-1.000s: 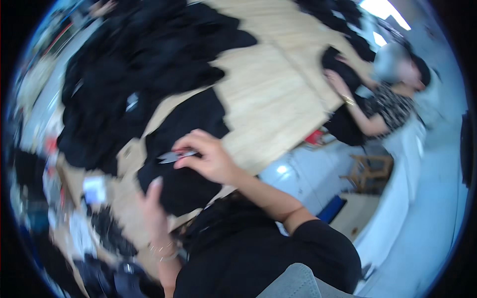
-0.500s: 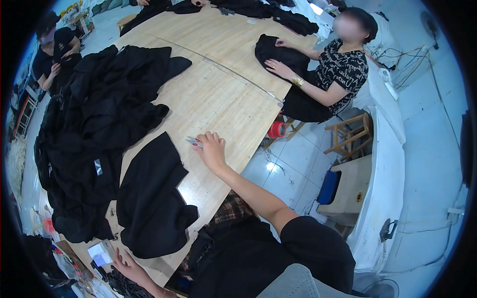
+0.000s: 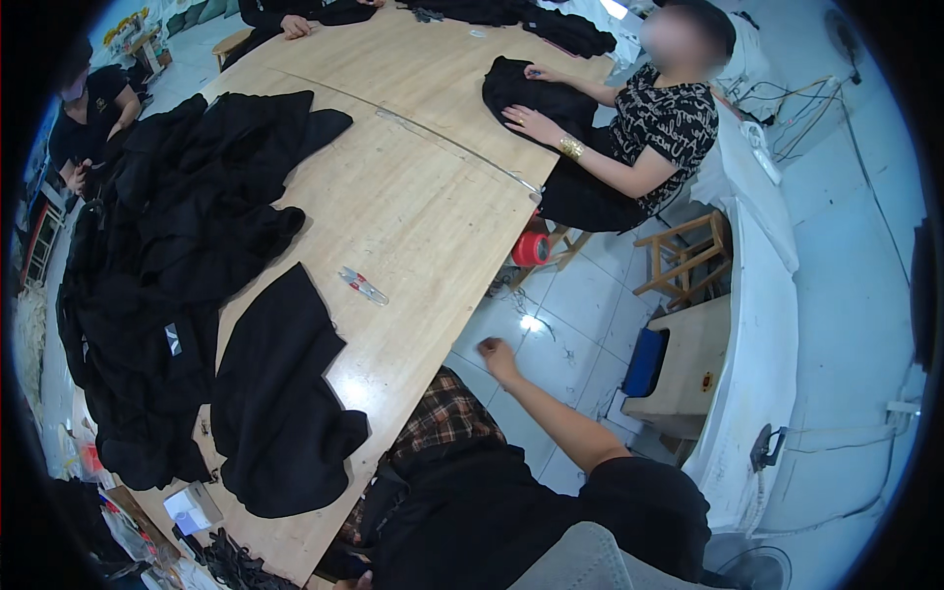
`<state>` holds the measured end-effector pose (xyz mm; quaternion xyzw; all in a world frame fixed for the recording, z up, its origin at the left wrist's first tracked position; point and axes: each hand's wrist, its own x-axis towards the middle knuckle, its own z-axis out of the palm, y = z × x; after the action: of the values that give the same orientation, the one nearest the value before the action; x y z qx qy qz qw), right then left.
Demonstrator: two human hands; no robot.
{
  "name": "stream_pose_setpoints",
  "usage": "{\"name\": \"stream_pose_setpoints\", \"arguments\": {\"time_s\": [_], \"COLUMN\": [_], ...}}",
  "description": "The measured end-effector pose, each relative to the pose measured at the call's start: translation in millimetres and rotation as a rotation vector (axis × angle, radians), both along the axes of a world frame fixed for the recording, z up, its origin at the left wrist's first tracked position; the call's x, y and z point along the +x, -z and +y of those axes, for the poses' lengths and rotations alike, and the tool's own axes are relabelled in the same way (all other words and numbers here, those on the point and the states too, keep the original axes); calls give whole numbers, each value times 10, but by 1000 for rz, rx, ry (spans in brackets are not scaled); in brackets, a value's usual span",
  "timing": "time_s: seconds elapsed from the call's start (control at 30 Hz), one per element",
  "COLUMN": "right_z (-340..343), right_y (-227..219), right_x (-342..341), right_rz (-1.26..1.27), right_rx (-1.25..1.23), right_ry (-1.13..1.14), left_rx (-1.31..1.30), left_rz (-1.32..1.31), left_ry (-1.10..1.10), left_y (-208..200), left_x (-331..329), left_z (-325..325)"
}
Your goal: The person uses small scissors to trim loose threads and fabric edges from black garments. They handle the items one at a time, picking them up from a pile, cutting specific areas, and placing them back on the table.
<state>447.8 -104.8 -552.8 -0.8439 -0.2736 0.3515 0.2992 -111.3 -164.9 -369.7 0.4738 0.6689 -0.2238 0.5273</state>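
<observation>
My right hand (image 3: 499, 359) is off the table's edge, over the tiled floor, with its fingers curled in and nothing seen in them. Only a sliver of my left hand (image 3: 356, 581) shows at the lower edge, by the table's near side; its fingers are mostly hidden. Thread snips (image 3: 364, 286) with red on the handles lie on the wooden table (image 3: 423, 211), away from both hands. Left of them, a cut black garment piece (image 3: 285, 403) is spread flat near the table's edge. Beside it is a large heap of black garments (image 3: 167, 226).
A white box (image 3: 194, 507) and a tangle of black strips (image 3: 236, 562) are at the lower left. To the right, a co-worker (image 3: 659, 123) sits with black cloth (image 3: 541, 98). Wooden stools (image 3: 683, 256) and a red container (image 3: 531, 249) stand beside the table.
My right hand has let go of the snips and moved right and down, off the table. My left hand has drawn back from the white box to the lower edge. The view has shifted slightly.
</observation>
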Motion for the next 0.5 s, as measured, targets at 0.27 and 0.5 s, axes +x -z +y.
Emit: {"name": "stream_pose_setpoints", "arguments": {"time_s": [0.27,0.5], "right_z": [1065,1166], "right_y": [38,-326], "right_x": [-876,-898], "right_rz": [732,889], "right_rx": [362,368], "right_ry": [86,129], "left_rx": [179,262], "left_rz": [-50,-108], "left_ry": [-263,-414], "left_y": [396,629], "left_x": [111,99], "left_z": [-163,-232]}}
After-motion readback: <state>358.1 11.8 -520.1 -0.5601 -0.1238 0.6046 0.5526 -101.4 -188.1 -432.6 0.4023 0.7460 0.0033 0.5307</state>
